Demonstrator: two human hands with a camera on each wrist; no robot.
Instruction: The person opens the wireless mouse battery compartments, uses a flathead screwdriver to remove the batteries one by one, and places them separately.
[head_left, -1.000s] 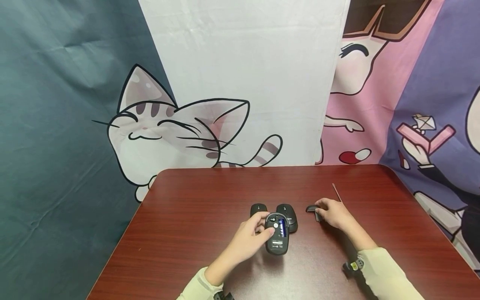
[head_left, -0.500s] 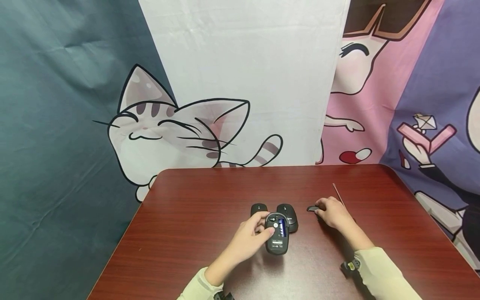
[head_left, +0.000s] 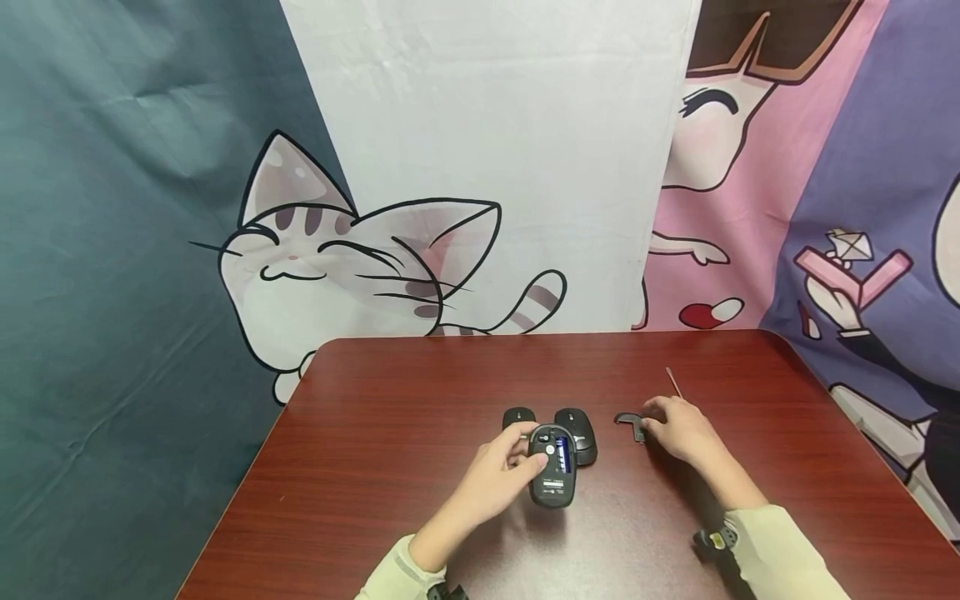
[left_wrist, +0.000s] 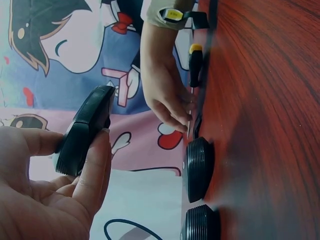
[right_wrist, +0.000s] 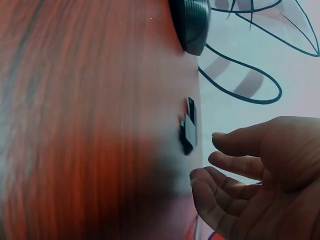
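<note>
The held mouse [head_left: 552, 487] is gripped above the table [head_left: 360, 517] by the left hand [head_left: 491, 475]; its left edge is grasped, with the thumb laid on the underside and the other fingers set behind; the underside is turned toward the head view, and a blue battery [head_left: 563, 455] is seen in its uncovered compartment; the left forearm is slanted in from below and left of the held mouse. To the right of the held mouse, the right hand [head_left: 681, 429] is poised low near the table, its forearm brought up from the lower right; its fingers are loosely bent and released, nothing being gripped, and a gap between thumb and fingers is shown in the right wrist view. A small dark cover [head_left: 632, 423] is laid to the right of the held mouse and a little beyond it, just beside the right fingertips. Directly behind the held mouse and slightly right, a second mouse [head_left: 579, 425] is partly blocked from sight by it; behind and to the left, a third mouse [head_left: 518, 416] is partly hidden by the left hand; farther beyond and right, a screwdriver [left_wrist: 195, 67] is placed, its handle covered by the right hand in the head view.
</note>
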